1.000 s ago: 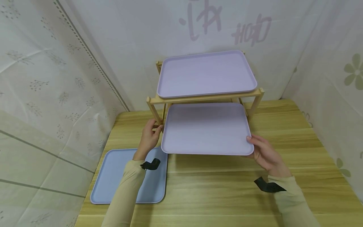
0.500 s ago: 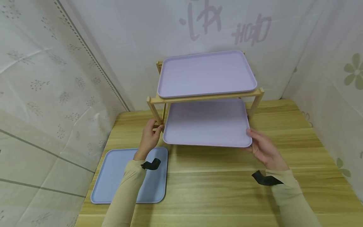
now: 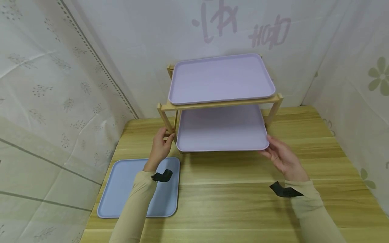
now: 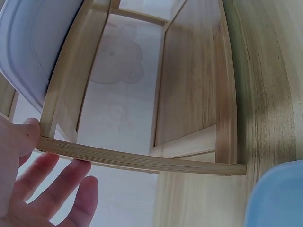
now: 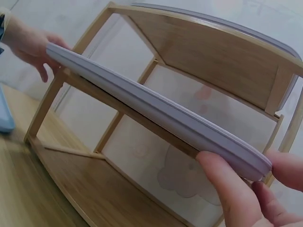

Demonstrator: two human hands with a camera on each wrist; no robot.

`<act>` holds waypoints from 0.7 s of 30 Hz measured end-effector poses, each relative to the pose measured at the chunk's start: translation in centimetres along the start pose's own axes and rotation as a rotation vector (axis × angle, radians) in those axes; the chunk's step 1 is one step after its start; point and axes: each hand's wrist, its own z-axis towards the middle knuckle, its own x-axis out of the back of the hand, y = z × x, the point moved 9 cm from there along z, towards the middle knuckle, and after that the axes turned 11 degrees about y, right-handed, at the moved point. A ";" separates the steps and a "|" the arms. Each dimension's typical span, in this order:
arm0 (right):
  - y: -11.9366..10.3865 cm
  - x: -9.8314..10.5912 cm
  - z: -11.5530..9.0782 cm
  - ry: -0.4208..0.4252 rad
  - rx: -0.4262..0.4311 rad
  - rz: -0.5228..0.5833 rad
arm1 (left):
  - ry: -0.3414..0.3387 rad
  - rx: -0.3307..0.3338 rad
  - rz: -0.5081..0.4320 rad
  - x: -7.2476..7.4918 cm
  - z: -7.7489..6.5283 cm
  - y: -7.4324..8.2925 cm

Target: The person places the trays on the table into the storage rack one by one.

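Note:
A lilac tray (image 3: 222, 131) lies on the middle shelf of a wooden rack (image 3: 218, 104), partly under the top level. My right hand (image 3: 284, 158) holds the tray's front right corner; in the right wrist view the thumb and fingers (image 5: 227, 184) are around that corner. My left hand (image 3: 161, 145) grips the rack's front left leg, and the left wrist view has the thumb and fingers (image 4: 66, 187) on either side of the leg (image 4: 137, 159). Another lilac tray (image 3: 222, 79) sits on the rack's top level.
At the left, a blue tray (image 3: 121, 189) lies on the wooden table (image 3: 231, 206), below my left forearm. The rack's bottom shelf (image 5: 109, 189) shows in the right wrist view. Patterned white cloth (image 3: 76, 84) hangs behind and on both sides.
The middle tray has slid backward into the rack, its front edge now near the front legs. My right hand has moved forward with it. My left hand has stayed on the leg.

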 end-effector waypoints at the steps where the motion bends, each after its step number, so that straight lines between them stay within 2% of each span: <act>1: -0.1 0.0 -0.1 0.001 0.022 -0.011 | 0.000 -0.002 0.001 0.0 0.0 0.0; 4: -0.6 0.1 -0.3 0.061 0.114 -0.099 | 0.004 -0.003 0.002 0.0 0.0 0.1; 8: -1.2 0.7 -0.9 0.229 0.264 -0.366 | 0.006 -0.007 0.000 -0.1 0.0 0.1; 11: -1.8 0.5 -1.7 0.317 0.402 -0.590 | 0.006 -0.012 0.001 -0.1 -0.1 0.0; 15: -2.4 -0.8 -2.8 0.372 0.607 -0.939 | 0.005 -0.013 0.005 -0.1 -0.1 0.0; 18: -2.4 -1.5 -3.4 0.408 0.719 -1.188 | 0.002 -0.010 0.004 -0.1 -0.1 0.1; 19: -2.4 -1.7 -3.5 0.420 0.745 -1.250 | 0.002 -0.010 0.005 -0.1 0.0 0.1; 21: -2.3 -1.9 -3.7 0.433 0.776 -1.304 | 0.000 -0.006 0.007 -0.1 0.0 0.0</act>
